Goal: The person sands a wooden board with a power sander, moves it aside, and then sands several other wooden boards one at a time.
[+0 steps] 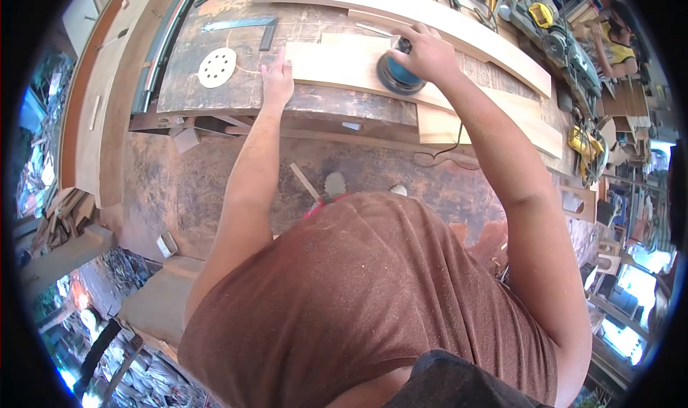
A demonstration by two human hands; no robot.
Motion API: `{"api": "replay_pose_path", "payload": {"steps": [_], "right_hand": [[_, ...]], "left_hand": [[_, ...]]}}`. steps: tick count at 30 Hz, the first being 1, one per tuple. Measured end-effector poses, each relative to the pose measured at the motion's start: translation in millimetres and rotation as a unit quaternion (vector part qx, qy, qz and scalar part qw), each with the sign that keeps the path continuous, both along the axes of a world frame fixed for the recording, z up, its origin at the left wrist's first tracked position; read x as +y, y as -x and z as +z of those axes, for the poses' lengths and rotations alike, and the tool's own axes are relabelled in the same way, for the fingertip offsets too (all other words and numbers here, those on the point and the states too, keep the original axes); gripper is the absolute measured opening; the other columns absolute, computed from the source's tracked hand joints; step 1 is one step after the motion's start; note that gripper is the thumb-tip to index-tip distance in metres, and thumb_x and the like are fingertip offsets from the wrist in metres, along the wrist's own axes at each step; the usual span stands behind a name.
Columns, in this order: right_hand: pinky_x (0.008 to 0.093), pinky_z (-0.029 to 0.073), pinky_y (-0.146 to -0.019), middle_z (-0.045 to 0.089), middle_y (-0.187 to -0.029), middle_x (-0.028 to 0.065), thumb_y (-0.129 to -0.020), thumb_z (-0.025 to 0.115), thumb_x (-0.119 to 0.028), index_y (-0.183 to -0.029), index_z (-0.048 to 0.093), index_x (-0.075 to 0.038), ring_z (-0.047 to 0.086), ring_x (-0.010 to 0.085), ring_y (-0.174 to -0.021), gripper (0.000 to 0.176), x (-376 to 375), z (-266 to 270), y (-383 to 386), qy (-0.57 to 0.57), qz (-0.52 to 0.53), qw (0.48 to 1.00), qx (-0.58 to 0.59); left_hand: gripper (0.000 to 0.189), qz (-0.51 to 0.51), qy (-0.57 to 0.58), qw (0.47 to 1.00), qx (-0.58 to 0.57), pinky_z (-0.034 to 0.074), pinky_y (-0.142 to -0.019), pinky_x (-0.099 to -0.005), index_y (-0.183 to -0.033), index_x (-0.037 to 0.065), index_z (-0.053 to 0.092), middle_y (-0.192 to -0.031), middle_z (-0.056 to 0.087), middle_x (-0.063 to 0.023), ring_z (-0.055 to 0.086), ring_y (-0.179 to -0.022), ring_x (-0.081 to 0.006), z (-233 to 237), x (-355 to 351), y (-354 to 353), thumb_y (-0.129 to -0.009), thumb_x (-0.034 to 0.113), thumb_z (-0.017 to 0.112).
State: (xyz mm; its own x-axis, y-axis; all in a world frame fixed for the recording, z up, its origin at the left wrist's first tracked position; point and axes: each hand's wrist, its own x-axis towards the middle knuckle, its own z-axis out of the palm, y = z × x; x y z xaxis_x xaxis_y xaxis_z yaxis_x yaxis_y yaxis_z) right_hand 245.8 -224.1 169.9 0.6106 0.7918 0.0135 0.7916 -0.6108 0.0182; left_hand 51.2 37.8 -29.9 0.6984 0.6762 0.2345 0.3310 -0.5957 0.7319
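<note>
nearest the camera, the person's brown shirt (373, 300) fills the bottom of the frame, and two bare arms run up from it to the tabletop (186, 64) in the upper half. the left hand (277, 78), left of centre, lies open and flat with fingers together, palm down on the near left end of a pale board (337, 64). it grips nothing, and the flat press looks meant to stop the board sliding. the right hand (426, 53), upper centre, is closed over the top of one blue sander (398, 77), whose round pad sits flat on the same board just right of the left hand. holding it from above seems to keep the pad level on the wood. left of the hands, one loose sanding disc (217, 67) with a ring of holes lies on the bare dark tabletop, within reach but off the board. just beyond it lies one metal square (240, 25). farther up, longer planks (401, 6) run diagonally toward the right edge. with the board under the hands i count at least three pale pieces. at the upper right, yellow power tools (542, 13) crowd another surface, and one other person (616, 46) sits well apart from this person's hands.
</note>
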Motion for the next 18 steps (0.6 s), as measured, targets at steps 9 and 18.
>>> {"api": "replay_pose_path", "payload": {"steps": [9,18], "right_hand": [[0.0449,0.054,-0.098,0.062,-0.132,0.0049,-0.089,0.067,-0.062,-0.127,0.061,-0.026,0.058,0.0295,-0.127,0.053,52,-8,19,-0.082,0.044,0.996,0.011],[0.0457,0.054,-0.100,0.061,-0.134,0.0084,-0.095,0.063,-0.055,-0.134,0.056,-0.025,0.059,0.0344,-0.126,0.050,14,0,-1,-0.036,-0.003,0.999,0.008]], "left_hand": [[0.051,-0.012,0.001,1.000,-0.007,0.015,-0.126,-0.0508,-0.155,0.013,0.042,-0.149,0.053,-0.0180,0.049,-0.137,-0.0394,-1,1,0,-0.107,0.028,0.041],[0.054,-0.016,0.017,0.999,-0.039,0.029,-0.121,-0.0449,-0.155,0.006,0.040,-0.141,0.061,-0.0174,0.057,-0.133,-0.0313,-4,10,5,-0.104,0.022,0.048]]}}
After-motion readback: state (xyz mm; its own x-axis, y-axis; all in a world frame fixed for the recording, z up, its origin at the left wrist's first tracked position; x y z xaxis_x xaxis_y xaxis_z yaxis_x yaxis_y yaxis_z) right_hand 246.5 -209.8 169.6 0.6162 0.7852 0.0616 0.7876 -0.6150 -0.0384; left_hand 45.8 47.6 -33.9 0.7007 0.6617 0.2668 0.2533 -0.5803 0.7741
